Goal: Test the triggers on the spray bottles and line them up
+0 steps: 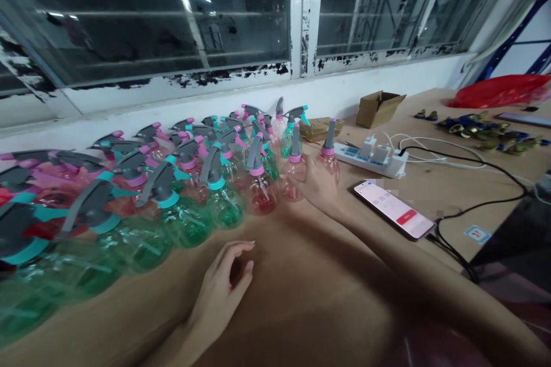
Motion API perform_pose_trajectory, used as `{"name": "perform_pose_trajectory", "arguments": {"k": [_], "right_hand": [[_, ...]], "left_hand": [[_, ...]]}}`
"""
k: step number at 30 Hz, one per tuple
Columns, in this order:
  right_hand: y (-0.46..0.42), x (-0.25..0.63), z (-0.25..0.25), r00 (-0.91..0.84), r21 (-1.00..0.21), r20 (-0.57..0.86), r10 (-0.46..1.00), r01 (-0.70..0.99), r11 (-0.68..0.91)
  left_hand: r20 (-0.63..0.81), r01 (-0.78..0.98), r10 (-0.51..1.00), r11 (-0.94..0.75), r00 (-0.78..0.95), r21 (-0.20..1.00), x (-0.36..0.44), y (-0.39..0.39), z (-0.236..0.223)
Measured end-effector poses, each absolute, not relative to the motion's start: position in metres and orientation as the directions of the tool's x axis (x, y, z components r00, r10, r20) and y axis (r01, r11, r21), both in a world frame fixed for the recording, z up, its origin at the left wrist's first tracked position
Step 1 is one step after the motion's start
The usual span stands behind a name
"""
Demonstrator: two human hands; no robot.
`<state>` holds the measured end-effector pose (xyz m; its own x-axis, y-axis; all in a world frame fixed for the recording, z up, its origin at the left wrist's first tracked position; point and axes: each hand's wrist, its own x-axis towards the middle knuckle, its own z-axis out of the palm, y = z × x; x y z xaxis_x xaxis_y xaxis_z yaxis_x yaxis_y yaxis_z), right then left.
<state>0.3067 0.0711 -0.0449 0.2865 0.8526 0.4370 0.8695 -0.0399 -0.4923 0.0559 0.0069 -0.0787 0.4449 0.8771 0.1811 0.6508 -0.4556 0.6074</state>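
Note:
My right hand [317, 184] reaches to the far end of a group of spray bottles. Its thumb lies across the front of a clear pink spray bottle [294, 175] with a pink collar and grey trigger head, and its fingers pass along that bottle's right side. Another pink spray bottle [330, 152] stands just right of these fingers, partly hidden by the hand. My left hand [224, 284] hovers over the near table, its fingers loosely curved and apart from the thumb, with nothing between them. Nearest to it stand a green spray bottle [226, 206] and a red-tinted one [262, 195].
Several more green and pink spray bottles [129, 235] crowd the left side along the wall. A phone [394, 209], a white power strip [372, 159] with cables, an open cardboard box [379, 109], metal parts [469, 126] and a red plastic bag [501, 92] lie to the right.

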Motion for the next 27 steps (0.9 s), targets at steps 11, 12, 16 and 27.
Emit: {"name": "perform_pose_trajectory", "arguments": {"k": [11, 12, 16, 27], "right_hand": [[0.037, 0.307, -0.044, 0.285, -0.471, 0.417, 0.863, 0.88, -0.064], [0.031, 0.305, -0.044, 0.277, -0.465, 0.417, 0.865, 0.884, -0.059], [0.006, 0.289, -0.046, 0.21, -0.417, 0.426, 0.88, 0.909, -0.016], [-0.043, 0.172, -0.035, -0.144, -0.351, 0.415, 0.898, 0.886, 0.304]], "left_hand": [[0.241, 0.624, 0.847, -0.516, 0.473, 0.587, 0.057, 0.004, -0.078], [0.238, 0.617, 0.847, -0.514, 0.476, 0.596, 0.056, 0.003, -0.077], [0.229, 0.568, 0.849, -0.496, 0.476, 0.657, 0.053, 0.0, -0.071], [0.312, 0.399, 0.822, -0.519, 0.477, 0.756, 0.019, 0.0, -0.015]]}}
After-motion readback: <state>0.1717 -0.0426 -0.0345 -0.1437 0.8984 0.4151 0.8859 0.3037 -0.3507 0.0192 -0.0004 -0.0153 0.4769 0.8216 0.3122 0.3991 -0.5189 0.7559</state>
